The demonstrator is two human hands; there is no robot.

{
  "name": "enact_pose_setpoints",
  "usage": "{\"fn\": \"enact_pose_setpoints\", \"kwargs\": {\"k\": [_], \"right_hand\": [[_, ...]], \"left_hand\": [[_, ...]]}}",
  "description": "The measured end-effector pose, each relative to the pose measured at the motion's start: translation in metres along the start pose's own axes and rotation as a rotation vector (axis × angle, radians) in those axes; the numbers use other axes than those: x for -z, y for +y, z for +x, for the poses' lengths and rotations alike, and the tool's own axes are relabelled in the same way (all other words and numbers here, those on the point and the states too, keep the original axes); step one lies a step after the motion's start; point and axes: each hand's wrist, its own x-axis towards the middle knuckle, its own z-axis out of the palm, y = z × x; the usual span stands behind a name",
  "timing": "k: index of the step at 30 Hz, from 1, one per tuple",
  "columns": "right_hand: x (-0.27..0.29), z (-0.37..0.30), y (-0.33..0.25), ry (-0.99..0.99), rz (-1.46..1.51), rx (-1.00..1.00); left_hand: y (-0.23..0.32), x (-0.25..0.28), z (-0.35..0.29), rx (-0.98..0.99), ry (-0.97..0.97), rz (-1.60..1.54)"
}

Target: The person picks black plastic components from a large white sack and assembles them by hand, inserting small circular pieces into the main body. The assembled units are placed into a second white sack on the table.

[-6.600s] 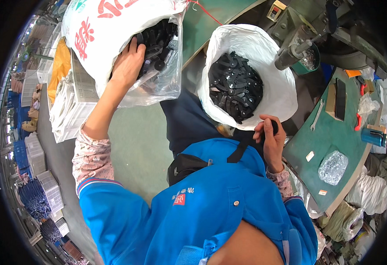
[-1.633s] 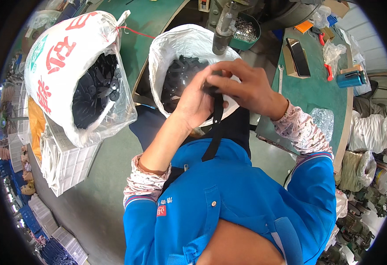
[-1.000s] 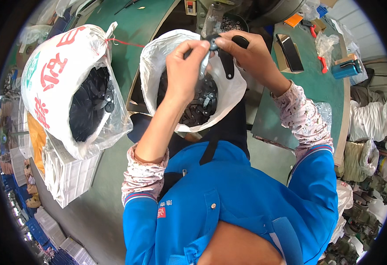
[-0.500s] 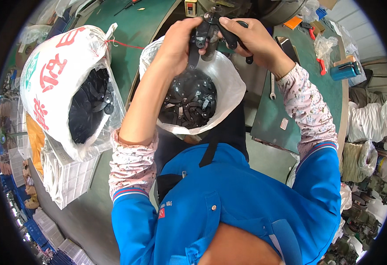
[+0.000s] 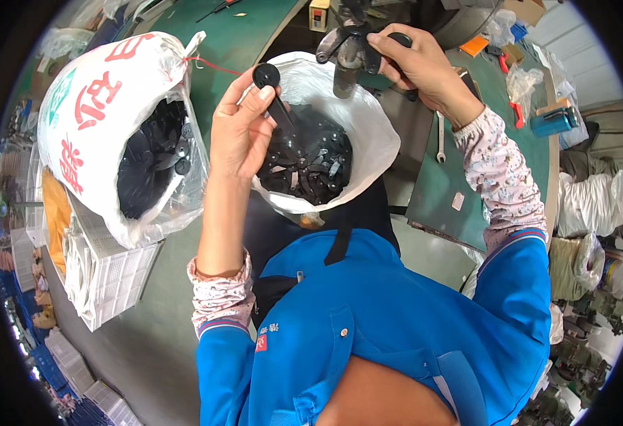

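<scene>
My left hand [image 5: 239,135] pinches a black plastic part [image 5: 266,75] with a round, cap-like head and a flat blade pointing down. It is above the left side of an open white bag [image 5: 375,142], which holds many similar black parts [image 5: 308,160]. At upper right, my right hand [image 5: 425,74] is closed around a black handle [image 5: 399,40] of a dark hand-operated machine [image 5: 354,42]. A greyish metal cylinder [image 5: 345,79] stands below the machine's head, over the bag's far rim. My right palm hides part of the handle.
A large white sack [image 5: 84,135] with red markings leans open at left, full of black parts, above a white plastic crate [image 5: 120,291]. On the green bench [image 5: 436,192] at right lie a wrench [image 5: 441,138], red-handled tools and a blue cylinder [image 5: 553,122].
My left hand has come away from the machine, down and left, now with a black part in its fingers. My right hand stays at the handle, shifted slightly right.
</scene>
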Motion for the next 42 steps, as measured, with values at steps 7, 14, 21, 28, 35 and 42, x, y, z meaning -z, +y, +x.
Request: {"fn": "enact_pose_setpoints", "kwargs": {"k": [7, 14, 21, 28, 35, 42], "right_hand": [[0.002, -0.003, 0.007, -0.28, -0.313, 0.127], [-0.033, -0.033, 0.0, -0.392, 0.206, -0.203], [-0.031, -0.027, 0.02, -0.226, 0.277, -0.12], [-0.012, -0.017, 0.004, -0.131, -0.041, 0.025], [0.013, 0.011, 0.0, -0.233, 0.157, -0.108], [0.001, 0.001, 0.005, -0.156, 0.101, -0.167]], "left_hand": [[-0.001, -0.031, -0.02, -0.14, 0.054, 0.266], [-0.044, -0.055, -0.022, -0.102, -0.017, 0.392], [-0.049, -0.072, -0.004, -0.152, -0.002, 0.368], [-0.02, -0.086, 0.043, -0.153, -0.035, 0.332], [-0.005, -0.09, 0.091, -0.051, -0.208, 0.699], [-0.016, -0.066, 0.082, 0.08, 0.005, 0.641]]}}
